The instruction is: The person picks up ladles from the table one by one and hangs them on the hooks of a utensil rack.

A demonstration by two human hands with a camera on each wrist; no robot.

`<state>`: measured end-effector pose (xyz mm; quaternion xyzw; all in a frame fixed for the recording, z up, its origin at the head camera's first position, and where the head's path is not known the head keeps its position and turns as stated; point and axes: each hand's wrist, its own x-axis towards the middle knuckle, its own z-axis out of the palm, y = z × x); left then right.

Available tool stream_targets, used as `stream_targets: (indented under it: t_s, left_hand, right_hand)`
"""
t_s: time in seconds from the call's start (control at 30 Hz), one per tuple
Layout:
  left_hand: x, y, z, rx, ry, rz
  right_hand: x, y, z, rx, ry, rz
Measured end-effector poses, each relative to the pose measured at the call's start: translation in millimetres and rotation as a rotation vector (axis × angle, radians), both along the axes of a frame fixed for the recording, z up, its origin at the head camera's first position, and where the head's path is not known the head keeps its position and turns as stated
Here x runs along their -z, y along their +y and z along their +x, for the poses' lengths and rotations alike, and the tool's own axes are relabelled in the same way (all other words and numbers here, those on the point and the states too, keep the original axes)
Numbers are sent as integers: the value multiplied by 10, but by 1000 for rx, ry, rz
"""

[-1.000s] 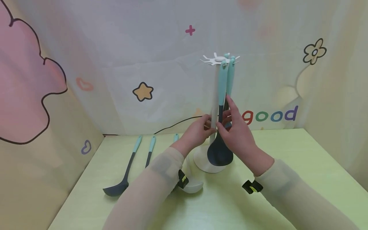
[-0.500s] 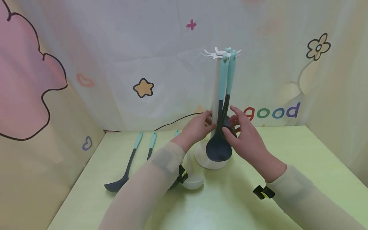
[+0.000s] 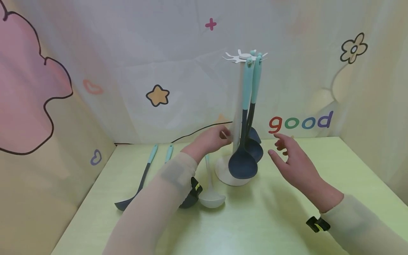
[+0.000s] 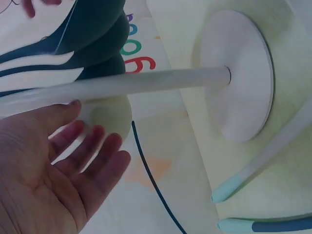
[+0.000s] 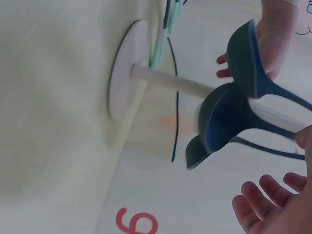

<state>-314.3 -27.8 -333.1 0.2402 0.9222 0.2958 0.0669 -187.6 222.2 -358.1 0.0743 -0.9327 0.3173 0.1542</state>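
Observation:
A white stand (image 3: 237, 141) with a hooked top and round base holds utensils with teal handles. Two dark ladles (image 3: 243, 164) hang on its right side, with a third dark utensil head (image 3: 254, 135) partly hidden behind them. My left hand (image 3: 211, 140) is beside the pole, fingers loosely bent; in the left wrist view the thumb tip lies close to the pole (image 4: 161, 82), contact unclear. A pale rounded shape (image 4: 113, 117) shows behind those fingers. My right hand (image 3: 294, 163) is apart from the ladles, fingers spread and holding nothing.
On the table's left lie a dark ladle (image 3: 125, 203), another dark ladle (image 3: 190, 201) largely covered by my left sleeve, and a white ladle (image 3: 212, 200) just before the stand's base. A patterned cloth (image 3: 191, 71) backs the light green table (image 3: 255, 226).
My right hand has left the hanging ladles and moved right and toward me. My left hand has shifted slightly left from the pole. The ladles still hang on the stand.

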Motion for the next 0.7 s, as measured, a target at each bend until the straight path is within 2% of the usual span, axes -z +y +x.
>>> stream_targets:
  t_s: [0.07,0.23,0.4,0.5,0.7]
  left_hand:
    - [-9,-41,-39,-28,-20,-31]
    - [33,-139,-112,-161,-39,-95]
    - [173,-232,-176,-288,-132,-104]
    - [266,-273,-230,-336,-198,-95]
    - [349,-279,-344,-400,-247,-68]
  right_hand:
    - [32,93,22,6,-16,18]
    - [114,277,59,17,-21,75]
    - [177,402,70,15,-44,106]
    - [224,465,58,0,-65,133]
    - [274,583,35,-16,-73,225]
